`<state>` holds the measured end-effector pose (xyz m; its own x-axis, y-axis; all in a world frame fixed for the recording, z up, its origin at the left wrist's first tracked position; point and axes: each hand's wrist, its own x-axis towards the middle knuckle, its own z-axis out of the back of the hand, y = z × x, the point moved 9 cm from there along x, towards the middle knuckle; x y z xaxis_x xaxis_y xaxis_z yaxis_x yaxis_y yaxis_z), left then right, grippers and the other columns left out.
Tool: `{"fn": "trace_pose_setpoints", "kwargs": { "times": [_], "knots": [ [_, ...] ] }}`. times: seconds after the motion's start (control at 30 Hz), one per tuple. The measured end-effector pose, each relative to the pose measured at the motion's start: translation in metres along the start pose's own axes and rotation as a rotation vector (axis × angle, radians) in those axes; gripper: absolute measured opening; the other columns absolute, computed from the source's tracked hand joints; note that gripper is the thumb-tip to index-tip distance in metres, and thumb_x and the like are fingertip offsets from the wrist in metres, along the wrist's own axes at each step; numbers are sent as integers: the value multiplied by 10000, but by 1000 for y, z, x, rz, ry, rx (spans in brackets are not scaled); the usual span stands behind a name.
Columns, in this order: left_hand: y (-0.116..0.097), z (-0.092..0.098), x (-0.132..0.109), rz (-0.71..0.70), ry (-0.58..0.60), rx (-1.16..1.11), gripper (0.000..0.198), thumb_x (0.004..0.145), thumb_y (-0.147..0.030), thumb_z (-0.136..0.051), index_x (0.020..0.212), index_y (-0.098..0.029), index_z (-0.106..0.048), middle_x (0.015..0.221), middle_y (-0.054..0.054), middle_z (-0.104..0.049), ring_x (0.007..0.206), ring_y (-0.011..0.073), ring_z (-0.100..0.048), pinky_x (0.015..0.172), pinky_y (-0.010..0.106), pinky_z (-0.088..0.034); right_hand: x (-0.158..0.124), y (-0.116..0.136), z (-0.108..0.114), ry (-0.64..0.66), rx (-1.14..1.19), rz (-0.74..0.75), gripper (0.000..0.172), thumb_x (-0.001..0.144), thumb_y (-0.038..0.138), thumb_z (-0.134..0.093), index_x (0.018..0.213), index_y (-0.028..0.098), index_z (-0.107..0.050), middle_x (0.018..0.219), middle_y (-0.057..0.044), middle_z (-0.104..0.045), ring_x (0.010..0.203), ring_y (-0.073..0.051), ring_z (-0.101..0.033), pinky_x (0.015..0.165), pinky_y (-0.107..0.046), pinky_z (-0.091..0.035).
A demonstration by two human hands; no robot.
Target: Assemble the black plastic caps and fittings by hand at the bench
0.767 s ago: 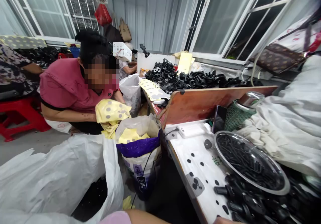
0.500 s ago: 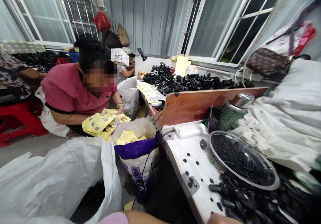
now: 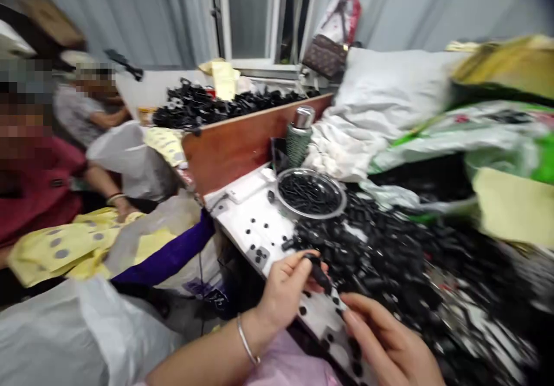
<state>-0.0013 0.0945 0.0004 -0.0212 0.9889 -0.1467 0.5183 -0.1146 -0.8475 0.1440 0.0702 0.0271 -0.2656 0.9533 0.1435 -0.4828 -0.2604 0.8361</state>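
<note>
1. Over the counter (image 3: 238, 217), near its edge, our left hand (image 3: 281, 291) pinches a black part (image 3: 321, 276) between thumb and fingers.
2. Its long axis slants, lower end pointing rightward toward our right hand (image 3: 387, 340).
3. Whether that hand grasps anything, we cannot tell.

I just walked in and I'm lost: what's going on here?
The person's left hand holds a small black part. The right hand is close by, fingertips near the part's lower end; blur hides whether it grips anything. Beyond are a heap of black parts and a bowl of black pieces. A co-worker's hand is at a yellow dotted sheet.
</note>
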Motion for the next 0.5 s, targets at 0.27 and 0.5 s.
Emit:
{"fn": "trace_pose_setpoints", "kwargs": {
  "times": [0.27, 0.5],
  "knots": [
    [16, -12, -1, 108, 58, 42, 344, 822, -351, -577, 1057, -100, -596, 912, 110, -696, 766, 183, -665, 675, 280, -544, -4, 19, 7, -57, 5, 43, 230, 912, 300, -460, 1103, 187, -518, 746, -11, -598, 551, -117, -556, 542, -224, -487],
    [13, -25, -2, -81, 121, 388, 324, 862, -316, -514, 1105, -120, -601, 1022, 95, -684, 927, 195, -642, 845, 295, -512, -6, 42, 14, -229, -450, 319, 223, 928, 267, -432, 1051, 111, -533, 756, -67, -598, 643, -165, -585, 568, -263, -465]
  ]
}}
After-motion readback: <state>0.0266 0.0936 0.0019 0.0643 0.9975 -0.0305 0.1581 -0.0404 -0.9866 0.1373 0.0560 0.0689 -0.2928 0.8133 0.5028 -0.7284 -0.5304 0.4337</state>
